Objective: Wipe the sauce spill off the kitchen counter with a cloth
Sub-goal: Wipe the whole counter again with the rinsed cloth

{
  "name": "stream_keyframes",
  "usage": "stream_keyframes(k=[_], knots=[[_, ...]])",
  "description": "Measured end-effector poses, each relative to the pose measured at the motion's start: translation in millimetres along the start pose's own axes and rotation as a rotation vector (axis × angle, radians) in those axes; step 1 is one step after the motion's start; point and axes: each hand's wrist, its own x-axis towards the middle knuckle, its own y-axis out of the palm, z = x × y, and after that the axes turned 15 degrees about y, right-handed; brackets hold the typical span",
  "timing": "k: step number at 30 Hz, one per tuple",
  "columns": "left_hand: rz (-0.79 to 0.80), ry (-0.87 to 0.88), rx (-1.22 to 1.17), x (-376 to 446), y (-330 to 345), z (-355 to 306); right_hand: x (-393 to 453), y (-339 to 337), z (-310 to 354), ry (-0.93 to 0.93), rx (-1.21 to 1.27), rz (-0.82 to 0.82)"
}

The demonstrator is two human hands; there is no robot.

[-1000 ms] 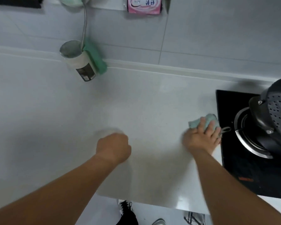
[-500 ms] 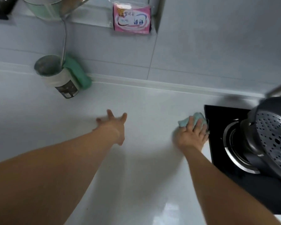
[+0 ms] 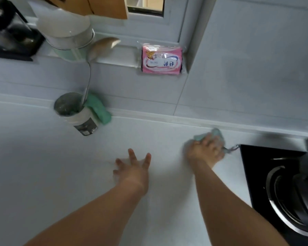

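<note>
Right hand [image 3: 205, 152]: fingers curled over a pale green cloth [image 3: 214, 134], pressing it onto the white counter [image 3: 43, 166]; cloth bunched under and beyond the fingertips, near the back wall.
Left hand [image 3: 133, 168]: fingers spread wide and straight, holding nothing, on or just above the counter, left of the right hand.
Black stove [image 3: 252, 167]: just right of the right hand.
Cup [image 3: 78, 116]: beyond and left of the left hand, holding a ladle [image 3: 96, 52]; a green rag [image 3: 100, 109] hangs beside it.
Pink packet [image 3: 161, 60]: on the wall ledge, well beyond both hands.
Sauce: none discernible; picture blurred.
</note>
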Motion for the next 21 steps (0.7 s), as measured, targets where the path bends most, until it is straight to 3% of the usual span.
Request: stream_keyframes(k=[4, 7, 8, 11, 15, 21], knots=[[0.013, -0.010, 0.039, -1, -4, 0, -77, 39, 46, -0.718, -0.176, 0.086], [0.017, -0.010, 0.069, 0, -5, 2, -41, 25, 31, -0.986, -0.214, 0.132], [0.020, -0.004, 0.070, 0, -4, 2, -16, 15, 18, -0.949, -0.197, 0.104], [0.009, 0.010, 0.087, 3, -3, 4, 44, -13, -23, -0.602, -0.134, 0.016], [0.008, 0.018, 0.107, 2, -2, 4, 54, -18, -53, -0.137, 0.010, -0.026], [0.003, 0.054, 0.149, 2, -2, 3, 50, -22, -10, 0.151, 0.127, 0.006]])
